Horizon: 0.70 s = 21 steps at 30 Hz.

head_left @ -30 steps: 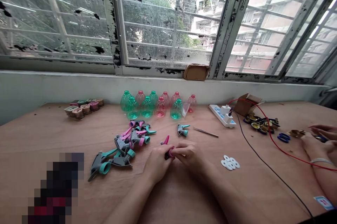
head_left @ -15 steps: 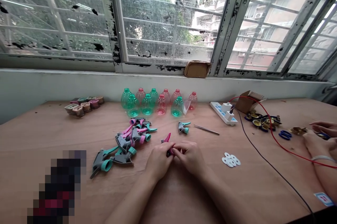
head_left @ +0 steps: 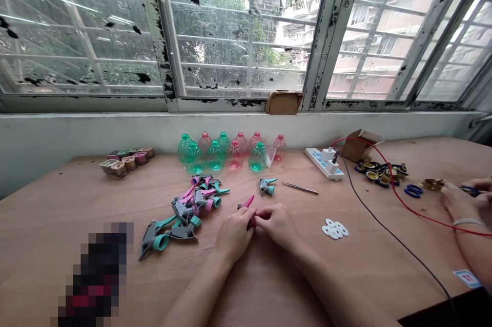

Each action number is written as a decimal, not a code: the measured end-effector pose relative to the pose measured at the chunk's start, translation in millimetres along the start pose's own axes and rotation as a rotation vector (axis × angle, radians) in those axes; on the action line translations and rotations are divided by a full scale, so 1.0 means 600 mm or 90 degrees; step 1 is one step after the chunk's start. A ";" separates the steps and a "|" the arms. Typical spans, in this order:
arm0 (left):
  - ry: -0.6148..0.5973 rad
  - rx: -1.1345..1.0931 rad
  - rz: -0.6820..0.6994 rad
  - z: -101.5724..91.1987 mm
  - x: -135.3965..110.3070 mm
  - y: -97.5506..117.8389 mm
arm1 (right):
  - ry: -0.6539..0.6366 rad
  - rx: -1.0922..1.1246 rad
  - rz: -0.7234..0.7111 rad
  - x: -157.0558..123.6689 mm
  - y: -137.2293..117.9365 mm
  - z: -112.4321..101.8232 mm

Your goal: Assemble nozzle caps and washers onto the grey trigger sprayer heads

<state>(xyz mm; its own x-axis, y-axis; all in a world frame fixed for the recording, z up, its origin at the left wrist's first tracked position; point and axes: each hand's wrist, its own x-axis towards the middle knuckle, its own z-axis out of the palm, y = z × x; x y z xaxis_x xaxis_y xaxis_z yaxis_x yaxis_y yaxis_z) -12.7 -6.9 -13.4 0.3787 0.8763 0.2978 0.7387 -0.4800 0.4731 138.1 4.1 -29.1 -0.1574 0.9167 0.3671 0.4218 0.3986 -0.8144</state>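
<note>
My left hand (head_left: 234, 234) is closed around a grey and pink trigger spray head (head_left: 246, 203), its pink lever poking out above the fingers. My right hand (head_left: 277, 225) pinches at the pink collar of the same spray head, fingertips meeting the left hand's. The fingers hide most of the spray head, and whether a small part sits between them is not visible. Left of my hands lies a pile of grey spray heads (head_left: 184, 208) with pink or teal parts. One teal and grey spray head (head_left: 267, 186) lies alone beyond my hands. White ring washers (head_left: 335, 229) lie to the right.
Green and pink clear bottles (head_left: 215, 157) stand by the wall, near tweezers (head_left: 300, 187) and a power strip (head_left: 325, 164). Small cases (head_left: 126, 162) sit far left. At right, a red cable (head_left: 407, 207) crosses the table near another person's hands (head_left: 463, 201) and blue-handled parts (head_left: 413, 191).
The view has shifted slightly. My right fingers have shifted a little at the collar, and the spray head's lever leans more to the right.
</note>
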 end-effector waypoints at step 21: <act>0.059 -0.150 0.008 0.003 -0.004 -0.021 | 0.020 -0.110 -0.109 0.016 0.030 -0.024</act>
<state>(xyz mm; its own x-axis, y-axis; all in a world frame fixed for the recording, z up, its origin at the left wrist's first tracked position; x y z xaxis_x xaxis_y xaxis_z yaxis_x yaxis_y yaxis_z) -21.6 -2.8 -21.4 0.3269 0.8679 0.3741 0.5798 -0.4967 0.6459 157.0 19.5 -33.9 -0.2133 0.8343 0.5084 0.5378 0.5347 -0.6518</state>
